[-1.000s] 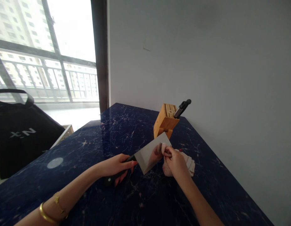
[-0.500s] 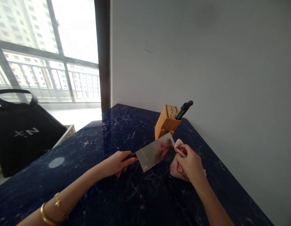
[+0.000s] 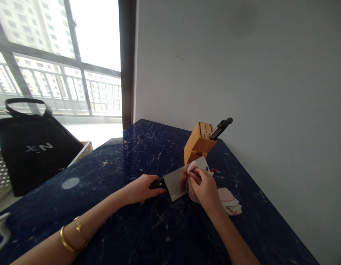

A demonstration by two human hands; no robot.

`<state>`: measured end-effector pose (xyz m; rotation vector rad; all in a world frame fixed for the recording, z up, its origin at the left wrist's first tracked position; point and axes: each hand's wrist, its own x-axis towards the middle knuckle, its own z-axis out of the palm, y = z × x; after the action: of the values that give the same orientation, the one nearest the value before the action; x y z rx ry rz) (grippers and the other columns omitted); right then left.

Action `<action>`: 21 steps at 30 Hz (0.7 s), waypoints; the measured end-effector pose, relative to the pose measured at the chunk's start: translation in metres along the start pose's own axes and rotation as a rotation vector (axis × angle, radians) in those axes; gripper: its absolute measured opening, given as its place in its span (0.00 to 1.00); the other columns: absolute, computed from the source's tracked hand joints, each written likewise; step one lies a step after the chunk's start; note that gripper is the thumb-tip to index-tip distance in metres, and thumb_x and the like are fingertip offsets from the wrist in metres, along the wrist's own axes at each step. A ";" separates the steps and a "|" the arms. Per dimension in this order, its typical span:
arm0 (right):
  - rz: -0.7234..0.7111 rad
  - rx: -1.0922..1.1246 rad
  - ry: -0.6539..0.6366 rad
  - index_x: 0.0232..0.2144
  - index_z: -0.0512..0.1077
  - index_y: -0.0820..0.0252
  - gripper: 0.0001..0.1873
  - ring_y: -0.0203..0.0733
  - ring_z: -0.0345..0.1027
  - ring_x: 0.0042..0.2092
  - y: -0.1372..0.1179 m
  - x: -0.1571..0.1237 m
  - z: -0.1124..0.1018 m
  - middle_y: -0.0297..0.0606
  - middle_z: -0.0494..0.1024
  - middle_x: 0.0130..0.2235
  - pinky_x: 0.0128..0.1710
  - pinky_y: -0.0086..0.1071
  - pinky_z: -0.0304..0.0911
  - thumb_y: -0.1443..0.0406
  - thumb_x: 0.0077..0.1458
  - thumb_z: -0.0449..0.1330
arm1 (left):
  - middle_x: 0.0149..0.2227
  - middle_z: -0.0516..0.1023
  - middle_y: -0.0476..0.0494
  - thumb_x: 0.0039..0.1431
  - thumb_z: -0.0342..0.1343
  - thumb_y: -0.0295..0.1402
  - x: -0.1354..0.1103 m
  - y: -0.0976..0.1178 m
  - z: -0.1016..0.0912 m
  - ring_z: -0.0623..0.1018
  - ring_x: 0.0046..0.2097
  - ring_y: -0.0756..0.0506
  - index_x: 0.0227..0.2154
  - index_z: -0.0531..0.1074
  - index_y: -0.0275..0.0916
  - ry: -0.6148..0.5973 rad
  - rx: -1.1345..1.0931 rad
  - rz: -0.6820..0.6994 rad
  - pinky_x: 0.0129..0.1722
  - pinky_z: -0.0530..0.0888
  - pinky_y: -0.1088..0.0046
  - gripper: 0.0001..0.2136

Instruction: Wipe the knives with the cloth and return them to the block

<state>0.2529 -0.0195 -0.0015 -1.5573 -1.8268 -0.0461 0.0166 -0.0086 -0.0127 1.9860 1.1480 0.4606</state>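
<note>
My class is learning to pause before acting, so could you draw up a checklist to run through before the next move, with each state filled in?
1. Left hand wrapped on the cleaver's handle: ok.
2. Cloth pinched in the right hand, at the blade: ok.
3. Right hand clear of the blade's lower edge: cannot tell; the hand and cloth hide part of that edge.
4. Blade apart from the knife block: cannot tell; they overlap in this view.
5. Knife block standing on the table: ok.
6. Whole blade face visible for inspection: not ok; the cloth and right hand cover part.
</note>
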 end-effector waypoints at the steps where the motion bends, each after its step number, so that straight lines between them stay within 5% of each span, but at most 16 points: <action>1: -0.005 0.013 -0.005 0.35 0.69 0.62 0.11 0.46 0.67 0.40 0.000 -0.001 0.000 0.43 0.74 0.36 0.42 0.37 0.60 0.67 0.47 0.54 | 0.19 0.68 0.52 0.49 0.49 0.50 0.000 0.000 0.000 0.69 0.15 0.50 0.29 0.65 0.38 -0.001 -0.004 0.002 0.09 0.62 0.81 0.18; 12: -0.155 -0.074 -0.085 0.33 0.71 0.58 0.09 0.45 0.63 0.39 -0.010 -0.013 -0.002 0.39 0.73 0.33 0.41 0.38 0.57 0.68 0.47 0.55 | 0.19 0.69 0.51 0.50 0.49 0.50 -0.001 0.003 -0.001 0.70 0.15 0.50 0.29 0.65 0.38 -0.014 -0.038 -0.013 0.10 0.64 0.81 0.17; 21: 0.296 0.131 0.184 0.34 0.68 0.60 0.13 0.42 0.66 0.34 0.023 -0.001 -0.025 0.38 0.74 0.33 0.36 0.34 0.59 0.61 0.44 0.55 | 0.18 0.68 0.52 0.50 0.49 0.48 -0.001 0.003 -0.002 0.70 0.15 0.50 0.29 0.64 0.39 -0.028 -0.035 -0.005 0.10 0.63 0.81 0.16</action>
<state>0.2854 -0.0258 0.0066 -1.6548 -1.4165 0.0652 0.0165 -0.0091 -0.0089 1.9529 1.1201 0.4468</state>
